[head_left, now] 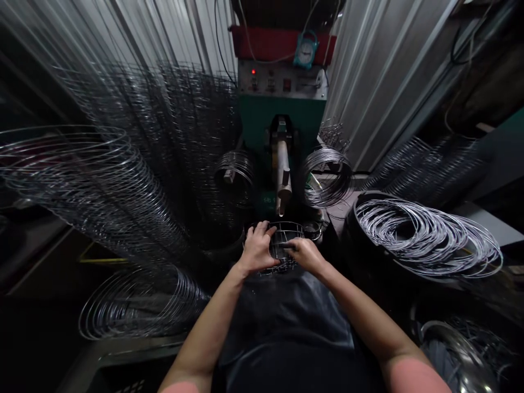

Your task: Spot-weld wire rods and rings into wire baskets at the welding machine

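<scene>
A round wire frame [292, 228] with crossing wires lies in front of me, at the foot of a green machine [303, 117]. My left hand [258, 250] rests on its left side, fingers spread and thumb pointing right. My right hand [306, 254] is closed around a small dark tool [287, 245] whose tip reaches over the wires. The machine's metal electrode arm [283, 183] ends just above the frame. What lies beneath my hands is too dark to make out.
Tall stacks of wire rings [135, 185] stand at left. Wire coils [327, 177] hang beside the machine. A black tub [362, 237] heaped with wire rings is at right. A metal ring [458, 344] lies lower right, and a crate [102, 355] lower left.
</scene>
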The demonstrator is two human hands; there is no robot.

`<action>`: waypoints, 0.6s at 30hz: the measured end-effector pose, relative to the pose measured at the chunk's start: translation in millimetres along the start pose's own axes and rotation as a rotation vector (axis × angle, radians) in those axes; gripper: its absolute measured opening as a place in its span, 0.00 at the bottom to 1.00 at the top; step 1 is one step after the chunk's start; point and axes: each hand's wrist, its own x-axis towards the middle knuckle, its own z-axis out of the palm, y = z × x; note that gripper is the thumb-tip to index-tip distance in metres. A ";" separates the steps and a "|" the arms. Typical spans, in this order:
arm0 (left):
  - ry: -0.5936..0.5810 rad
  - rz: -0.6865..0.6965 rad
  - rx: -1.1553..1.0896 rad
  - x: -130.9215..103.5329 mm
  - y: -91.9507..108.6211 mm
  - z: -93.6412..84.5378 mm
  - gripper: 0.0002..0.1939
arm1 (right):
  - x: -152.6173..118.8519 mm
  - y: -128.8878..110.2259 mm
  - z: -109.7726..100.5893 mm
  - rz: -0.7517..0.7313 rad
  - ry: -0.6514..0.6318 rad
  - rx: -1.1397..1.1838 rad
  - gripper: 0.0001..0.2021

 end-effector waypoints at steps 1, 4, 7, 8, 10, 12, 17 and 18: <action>0.005 -0.009 0.002 -0.1 -0.7 -0.1 0.47 | 1.9 0.7 5.8 -0.016 0.026 -0.031 0.09; 0.008 -0.019 -0.023 -1.4 -7.3 1.7 0.47 | -1.1 5.1 14.0 -0.090 0.025 0.004 0.07; -0.011 -0.027 -0.063 -1.1 -15.7 3.7 0.46 | -7.4 9.3 9.9 -0.169 -0.073 0.114 0.08; -0.012 -0.036 -0.073 -0.3 -18.3 4.1 0.46 | -8.7 9.9 7.5 -0.193 -0.096 0.132 0.09; -0.008 -0.051 -0.089 2.1 -23.0 4.9 0.46 | -8.8 10.1 4.0 -0.225 -0.106 0.135 0.13; 0.004 -0.056 -0.102 5.3 -27.3 5.7 0.46 | -5.7 9.7 3.1 -0.230 -0.088 0.115 0.15; 0.011 -0.032 -0.125 14.5 -37.5 10.7 0.46 | 8.7 11.5 8.5 -0.249 -0.051 0.085 0.10; 0.006 -0.026 -0.131 16.0 -39.5 12.2 0.46 | 10.7 12.4 9.6 -0.255 -0.044 0.080 0.10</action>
